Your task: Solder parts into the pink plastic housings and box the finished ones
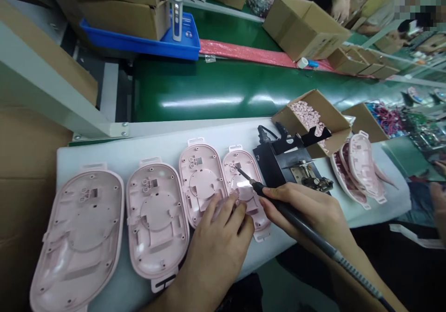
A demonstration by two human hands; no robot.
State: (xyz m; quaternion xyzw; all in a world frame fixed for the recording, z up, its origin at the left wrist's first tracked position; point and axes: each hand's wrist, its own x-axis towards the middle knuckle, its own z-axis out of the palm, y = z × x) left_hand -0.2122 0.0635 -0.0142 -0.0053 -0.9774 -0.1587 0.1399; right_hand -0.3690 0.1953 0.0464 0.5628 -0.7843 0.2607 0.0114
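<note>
My right hand [313, 210] grips the black handle of a soldering iron [291, 212] like a pen. Its thin tip touches or hovers just over small raised posts near the top of a pink plastic shell [240, 184]; which, I cannot tell. My left hand [221, 242] lies with fingers spread across the lower part of this shell and the neighbouring pink shell [202, 182], hiding some of both. Further left, two more pink shells, a middle one [158, 214] and a large-looking near one [92, 219], rest open side up in the same row.
Right of the row stands a black fixture [278, 159] with metal parts. Behind it, a cardboard box [334, 126] holds small pink pieces. Stacked pink shells [362, 163] lie at the right. A green conveyor [209, 89] runs behind, with a blue tray [139, 42] beyond; another person's hands [339, 10] show.
</note>
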